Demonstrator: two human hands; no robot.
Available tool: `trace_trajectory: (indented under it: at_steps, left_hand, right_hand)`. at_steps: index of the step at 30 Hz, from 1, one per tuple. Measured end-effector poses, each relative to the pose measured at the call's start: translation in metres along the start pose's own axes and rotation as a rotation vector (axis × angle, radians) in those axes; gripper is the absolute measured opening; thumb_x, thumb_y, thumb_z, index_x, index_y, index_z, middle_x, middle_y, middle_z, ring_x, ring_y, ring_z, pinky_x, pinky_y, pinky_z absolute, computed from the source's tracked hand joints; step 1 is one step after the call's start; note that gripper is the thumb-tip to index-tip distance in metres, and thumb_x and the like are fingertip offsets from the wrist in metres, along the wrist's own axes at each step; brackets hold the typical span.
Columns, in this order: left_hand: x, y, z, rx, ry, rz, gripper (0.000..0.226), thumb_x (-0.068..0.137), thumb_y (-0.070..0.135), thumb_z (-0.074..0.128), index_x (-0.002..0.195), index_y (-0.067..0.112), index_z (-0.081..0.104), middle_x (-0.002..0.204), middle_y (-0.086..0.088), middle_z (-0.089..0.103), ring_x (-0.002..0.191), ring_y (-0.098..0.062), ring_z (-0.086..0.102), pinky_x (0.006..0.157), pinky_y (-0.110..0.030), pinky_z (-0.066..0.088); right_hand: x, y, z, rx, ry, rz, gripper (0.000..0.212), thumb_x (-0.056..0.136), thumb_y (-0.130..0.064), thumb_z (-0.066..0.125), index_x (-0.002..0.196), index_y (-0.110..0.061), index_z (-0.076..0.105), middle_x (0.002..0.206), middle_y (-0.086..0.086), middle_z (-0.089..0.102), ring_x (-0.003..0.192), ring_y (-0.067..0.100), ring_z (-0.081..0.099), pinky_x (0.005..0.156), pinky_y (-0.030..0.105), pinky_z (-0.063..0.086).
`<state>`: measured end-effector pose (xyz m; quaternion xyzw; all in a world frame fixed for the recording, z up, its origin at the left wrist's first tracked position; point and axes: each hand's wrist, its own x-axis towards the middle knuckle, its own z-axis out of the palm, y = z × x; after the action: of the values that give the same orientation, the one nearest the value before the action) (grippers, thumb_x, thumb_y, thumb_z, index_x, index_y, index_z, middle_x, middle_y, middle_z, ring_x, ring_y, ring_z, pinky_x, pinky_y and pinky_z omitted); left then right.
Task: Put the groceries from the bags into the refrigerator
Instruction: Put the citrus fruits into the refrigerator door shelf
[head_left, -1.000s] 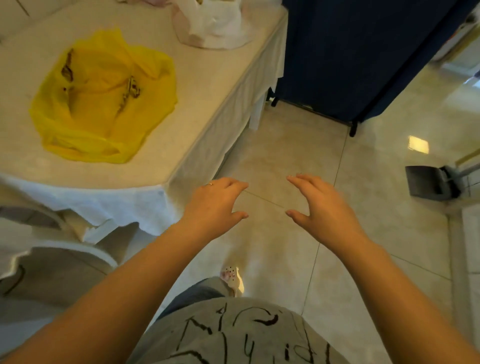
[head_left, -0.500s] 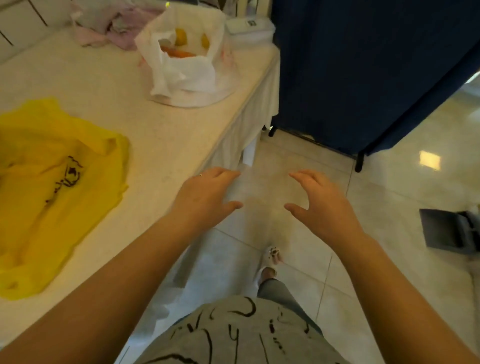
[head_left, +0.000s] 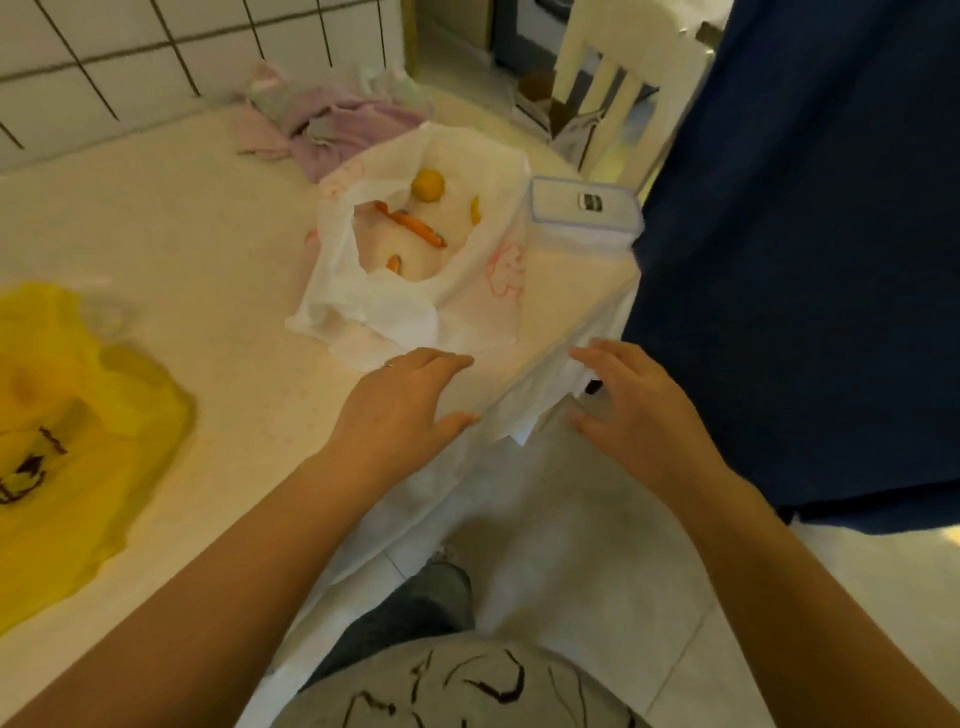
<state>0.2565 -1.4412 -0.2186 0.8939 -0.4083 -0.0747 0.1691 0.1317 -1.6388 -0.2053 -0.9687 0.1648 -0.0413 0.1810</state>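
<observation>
A white plastic bag (head_left: 410, 306) lies open on the table (head_left: 208, 270) near its right corner. Inside it I see an orange carrot (head_left: 415, 226), a second carrot end (head_left: 394, 262) and a round yellow fruit (head_left: 428, 185). A flattened yellow bag (head_left: 67, 431) lies at the left edge. My left hand (head_left: 397, 413) hovers just in front of the white bag, fingers relaxed and holding nothing. My right hand (head_left: 631, 413) is beside it past the table corner, also empty and relaxed.
A lidded clear plastic box (head_left: 582, 210) stands right of the white bag at the table corner. Crumpled lilac cloth (head_left: 332, 127) lies by the tiled wall. A dark blue curtain (head_left: 805, 234) hangs at right, a white chair (head_left: 623, 78) behind the table.
I have stepped toward the table and looked up; the white bag now lies directly ahead of both hands. The hands stay empty and have neared the bag.
</observation>
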Motion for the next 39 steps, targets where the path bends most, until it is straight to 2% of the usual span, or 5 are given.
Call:
trace_trajectory:
  at_steps: [12, 17, 22, 30, 39]
  left_hand:
    - [0.2, -0.078, -0.011, 0.008, 0.236, 0.009, 0.056, 0.083, 0.05, 0.057, 0.126, 0.014, 0.056, 0.124, -0.006, 0.06, 0.114, -0.027, 0.056, 0.094, -0.043, 0.046]
    - [0.258, -0.117, -0.005, 0.09, 0.328, 0.001, 0.061, 0.082, 0.042, 0.058, 0.132, 0.008, 0.051, 0.134, -0.011, 0.053, 0.127, -0.029, 0.046, 0.106, -0.038, 0.031]
    - [0.306, -0.145, 0.013, 0.23, 0.172, -0.005, 0.067, 0.083, 0.037, 0.066, 0.139, 0.01, 0.042, 0.145, -0.012, 0.041, 0.136, -0.031, 0.033, 0.112, -0.046, 0.015]
    - [0.352, -0.181, 0.034, 0.413, 0.147, 0.139, 0.057, 0.085, 0.032, 0.052, 0.132, -0.001, 0.048, 0.139, -0.018, 0.047, 0.132, -0.035, 0.04, 0.109, -0.05, 0.027]
    - [0.395, -0.212, 0.05, 0.413, 0.034, 0.26, 0.059, 0.092, 0.034, 0.045, 0.144, 0.011, 0.032, 0.149, -0.016, 0.033, 0.14, -0.035, 0.024, 0.113, -0.051, 0.015]
  right_hand:
    - [0.226, 0.036, -0.023, 0.063, -0.085, -0.168, 0.057, 0.08, -0.028, 0.071, 0.133, -0.021, 0.049, 0.137, 0.001, 0.046, 0.124, 0.019, 0.044, 0.095, 0.024, 0.035]
    - [0.302, 0.03, -0.012, 0.123, -0.183, -0.227, 0.052, 0.085, -0.032, 0.066, 0.133, -0.027, 0.048, 0.141, -0.006, 0.042, 0.125, 0.015, 0.044, 0.098, 0.032, 0.042]
    - [0.378, 0.023, 0.024, 0.011, -0.285, -0.341, 0.041, 0.09, -0.031, 0.057, 0.13, -0.025, 0.053, 0.14, -0.005, 0.046, 0.125, 0.019, 0.045, 0.105, 0.033, 0.032]
    - [0.443, 0.029, 0.08, -0.17, -0.523, -0.396, 0.042, 0.096, -0.028, 0.044, 0.137, -0.028, 0.043, 0.144, -0.007, 0.04, 0.13, 0.016, 0.04, 0.114, 0.037, 0.012]
    - [0.461, 0.026, 0.081, -0.594, -0.609, -0.354, 0.054, 0.086, -0.06, 0.045, 0.132, -0.033, 0.046, 0.137, 0.0, 0.046, 0.13, 0.027, 0.037, 0.104, 0.07, 0.002]
